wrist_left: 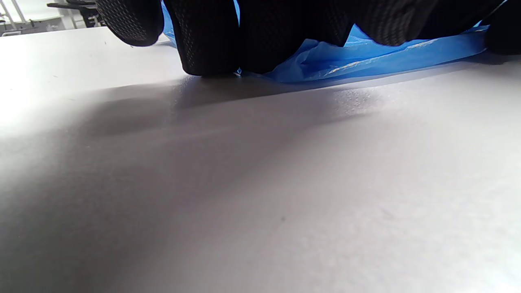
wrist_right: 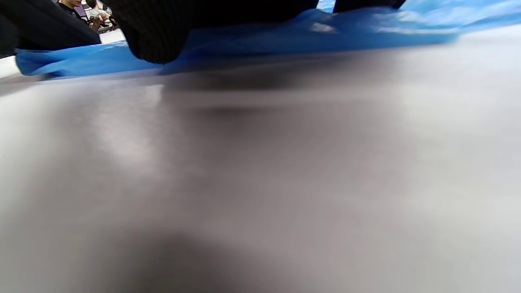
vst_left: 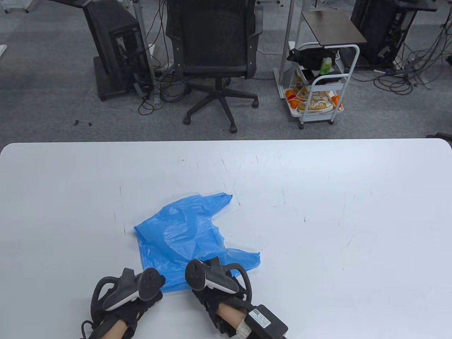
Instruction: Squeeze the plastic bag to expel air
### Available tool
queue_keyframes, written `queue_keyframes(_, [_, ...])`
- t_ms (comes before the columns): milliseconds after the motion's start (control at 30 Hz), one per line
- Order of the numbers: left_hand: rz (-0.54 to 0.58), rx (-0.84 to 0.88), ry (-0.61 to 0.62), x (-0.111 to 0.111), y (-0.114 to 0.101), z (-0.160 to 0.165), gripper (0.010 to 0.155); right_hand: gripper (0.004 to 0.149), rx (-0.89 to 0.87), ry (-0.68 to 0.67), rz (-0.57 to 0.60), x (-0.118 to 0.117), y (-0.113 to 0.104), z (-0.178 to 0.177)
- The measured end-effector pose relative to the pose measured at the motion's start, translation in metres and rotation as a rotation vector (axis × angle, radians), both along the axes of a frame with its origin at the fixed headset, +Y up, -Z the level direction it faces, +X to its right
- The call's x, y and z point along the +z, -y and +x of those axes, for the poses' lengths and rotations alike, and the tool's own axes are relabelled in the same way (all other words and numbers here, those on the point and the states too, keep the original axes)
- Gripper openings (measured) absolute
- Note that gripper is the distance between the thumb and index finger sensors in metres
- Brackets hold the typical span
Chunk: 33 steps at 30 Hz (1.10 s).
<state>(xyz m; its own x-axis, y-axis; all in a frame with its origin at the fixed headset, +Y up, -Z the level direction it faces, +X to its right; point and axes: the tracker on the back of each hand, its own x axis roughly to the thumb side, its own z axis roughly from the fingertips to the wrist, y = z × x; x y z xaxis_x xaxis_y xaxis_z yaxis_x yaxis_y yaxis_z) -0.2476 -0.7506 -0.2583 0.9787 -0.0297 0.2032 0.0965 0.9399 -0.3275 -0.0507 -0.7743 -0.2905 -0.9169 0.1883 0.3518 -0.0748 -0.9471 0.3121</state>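
Note:
A thin blue plastic bag lies mostly flat and crumpled on the white table, with a slight puff in its middle. My left hand rests on the bag's near left corner. My right hand rests on its near edge, just to the right. In the left wrist view my gloved fingers press down on the edge of the bag and the table. In the right wrist view a gloved fingertip presses on the bag. Neither hand wraps around the plastic.
Beyond the table's far edge stand a black office chair, a black computer stand and a white cart with shoes and oranges. Faint pen marks cover the tabletop.

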Motion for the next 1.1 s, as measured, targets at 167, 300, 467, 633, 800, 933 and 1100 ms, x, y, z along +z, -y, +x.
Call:
queue_keyframes(167, [0.001,0.002,-0.007,0.000,0.000,-0.001,0.054,0.058,-0.017,0.052,-0.005,-0.004,0.000,0.019])
queue_keyframes(300, [0.003,-0.001,-0.013,0.000,0.000,-0.002,0.054,0.059,-0.014,0.106,0.003,-0.007,0.001,0.037])
queue_keyframes(467, [0.000,-0.002,-0.028,0.000,-0.001,-0.005,0.054,0.059,-0.011,0.144,0.003,-0.009,0.001,0.052])
queue_keyframes(633, [-0.001,0.008,-0.040,0.000,-0.001,-0.009,0.054,0.060,0.022,0.189,0.013,-0.013,0.001,0.065])
queue_keyframes(800, [0.013,-0.023,-0.022,0.000,0.000,-0.005,0.054,0.061,0.021,0.265,0.005,-0.019,0.003,0.086])
queue_keyframes(933, [0.016,-0.030,-0.023,0.000,0.000,-0.005,0.054,0.060,0.021,0.273,-0.003,-0.022,0.002,0.093])
queue_keyframes(1100, [0.066,0.001,-0.038,0.000,-0.003,-0.007,0.058,0.059,0.011,0.262,-0.013,-0.023,0.002,0.093])
